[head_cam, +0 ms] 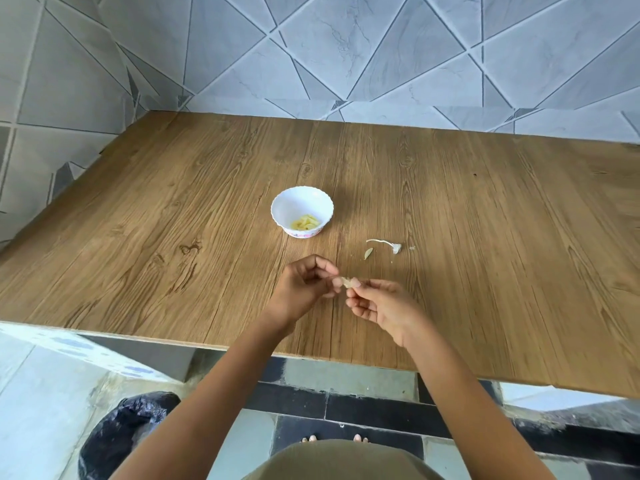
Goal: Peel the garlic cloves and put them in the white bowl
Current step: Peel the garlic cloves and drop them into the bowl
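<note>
Head view: we pinch the garlic clove (346,282) between left hand (304,289) and right hand (381,306), near the table's (173,202) front edge; a slip could drop it short of the white bowl (302,211).

Table (485,220): set into a corner, wall (346,46) behind and on the left.
Bowl (322,206): on the table, about mid-depth.
Peeled cloves (305,222): in the bowl.
Stem (384,243), peel scrap (368,253): on the table, right of the bowl and nearer.
Garlic clove (347,282): over the table's near part, pinched between left hand (304,289) and right hand (381,308).
Bin (121,434): on the floor, before the table's near edge, left.
</note>
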